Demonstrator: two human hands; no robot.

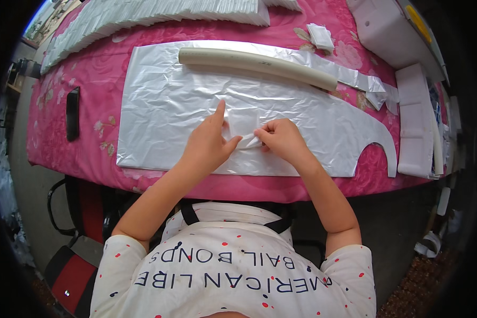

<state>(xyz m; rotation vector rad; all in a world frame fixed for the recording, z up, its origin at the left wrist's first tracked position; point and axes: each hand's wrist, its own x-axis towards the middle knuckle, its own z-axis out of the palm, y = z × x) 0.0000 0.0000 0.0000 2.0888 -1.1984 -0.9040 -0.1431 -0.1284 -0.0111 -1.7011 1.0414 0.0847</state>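
"Fingers: state?"

"Right hand (285,139): thumb and forefinger pinched on the near right edge of one folded white square (244,121). Left hand (209,140): forefinger extended, thumb spread; remaining fingers mostly hidden, so whether they grip the square's left side cannot be told."

"Surroundings, largest first?"

"One pink floral tablecloth (98,159), its far side cut off by the frame. One silvery plastic sheet (164,111), spread flat, wrinkled, with a curved cut-out at right; the square lies on it, near the middle. One long row of white folded pieces (169,13), cropped along the top, too tightly packed to count. One white container (414,122), right, contents hard to make out. One beige tube (254,66), lying across the sheet's far part."

"Smallest?"

"One black oblong object (73,114), left of the sheet, kind unclear. One small white packet (320,37), beyond the tube, contents indistinct."
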